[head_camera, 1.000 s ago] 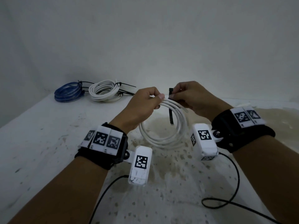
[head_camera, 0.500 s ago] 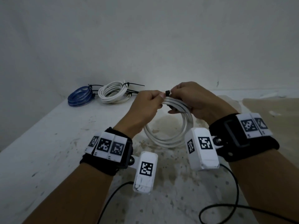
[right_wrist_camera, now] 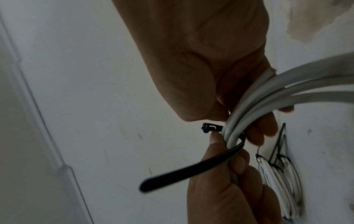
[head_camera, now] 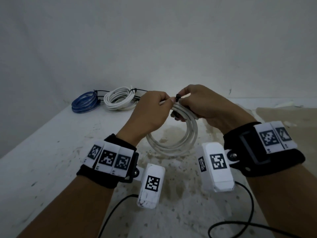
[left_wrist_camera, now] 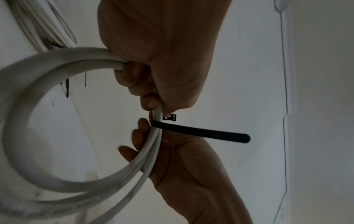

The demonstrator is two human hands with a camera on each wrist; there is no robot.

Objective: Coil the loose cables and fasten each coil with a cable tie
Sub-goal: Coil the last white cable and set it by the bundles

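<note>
Since the earlier frame the cable tie [left_wrist_camera: 199, 133] has been wrapped under the white coil [head_camera: 173, 143], gripped by left hand [head_camera: 152, 109] and right hand [head_camera: 204, 103] fingers above the table [head_camera: 51, 152] (unthreaded); blue coil [head_camera: 84, 103] and second white coil [head_camera: 118, 100] already tied

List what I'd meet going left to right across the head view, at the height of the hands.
Blue coil → tied white coil → left hand → black cable tie → right hand.
</note>
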